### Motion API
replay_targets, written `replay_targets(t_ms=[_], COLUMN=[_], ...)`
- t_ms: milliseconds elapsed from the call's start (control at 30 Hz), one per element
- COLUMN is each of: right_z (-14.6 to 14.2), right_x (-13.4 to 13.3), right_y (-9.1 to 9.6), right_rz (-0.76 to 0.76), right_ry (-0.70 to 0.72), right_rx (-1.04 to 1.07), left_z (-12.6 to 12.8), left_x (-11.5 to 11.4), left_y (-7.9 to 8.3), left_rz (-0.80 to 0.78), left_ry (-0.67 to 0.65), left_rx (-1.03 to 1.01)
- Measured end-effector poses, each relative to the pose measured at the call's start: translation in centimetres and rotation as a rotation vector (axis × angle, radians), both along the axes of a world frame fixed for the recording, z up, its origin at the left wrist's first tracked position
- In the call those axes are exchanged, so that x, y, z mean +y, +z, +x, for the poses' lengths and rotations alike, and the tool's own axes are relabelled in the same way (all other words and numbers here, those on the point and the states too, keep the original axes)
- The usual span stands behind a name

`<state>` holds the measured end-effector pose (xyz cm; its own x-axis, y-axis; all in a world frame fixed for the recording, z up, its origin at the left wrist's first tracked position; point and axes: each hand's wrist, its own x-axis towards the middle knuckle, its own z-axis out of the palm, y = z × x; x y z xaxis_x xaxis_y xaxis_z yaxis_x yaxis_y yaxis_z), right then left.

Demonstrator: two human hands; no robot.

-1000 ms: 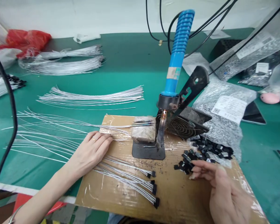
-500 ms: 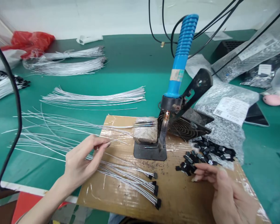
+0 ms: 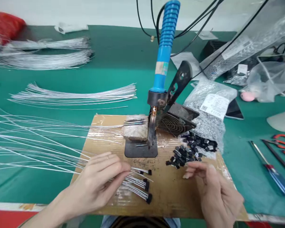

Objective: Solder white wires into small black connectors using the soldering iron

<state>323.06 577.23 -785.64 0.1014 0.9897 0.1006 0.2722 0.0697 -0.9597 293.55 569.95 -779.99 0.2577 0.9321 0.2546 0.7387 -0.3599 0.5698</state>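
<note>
Green bench — cardboard, wires

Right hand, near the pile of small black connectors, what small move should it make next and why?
Probably reach slightly forward and pinch one piece from the black connectors. The right hand looks empty, fingertips just short of the pile, while the left hand holds thin white wires.
</note>
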Motion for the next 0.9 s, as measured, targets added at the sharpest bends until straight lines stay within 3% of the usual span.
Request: replay_targets(t_ms=[100, 200, 367, 533, 733, 900], right_z=[-0.2, -0.3, -1.6, -3.6, -5.1, -5.8], right_x=[-0.1, -0.2, -0.6, -1.5, -2.1, -1.9], right_y=[0.6, 0.9, 2.1, 3.5, 4.1, 4.6], right_rz=[0.039, 0.025, -0.156, -0.496, -0.768, -0.833], right_ry=[0.006, 0.032, 0.12, 0.408, 0.58, 0.578], right_rx=[-0.032, -0.046, 0.13, 0.37, 0.42, 0.4], left_z=[0.6, 0.6, 0.6, 0.4, -0.3, 0.1], left_x=[0.1, -0.1, -0.5, -0.8, -1.2, -0.9], left_y=[-0.1, 0.0, 0.5, -0.1, -1.6, -2.0], left_rz=[-0.152, -0.184, 0.009, 0.319, 0.415, 0.449], left_ry=[0.051, 0.077, 0.025, -0.063, -0.146, -0.126], left_rx=[-0.142, -0.13, 0.06, 0.222, 0.3, 0.272])
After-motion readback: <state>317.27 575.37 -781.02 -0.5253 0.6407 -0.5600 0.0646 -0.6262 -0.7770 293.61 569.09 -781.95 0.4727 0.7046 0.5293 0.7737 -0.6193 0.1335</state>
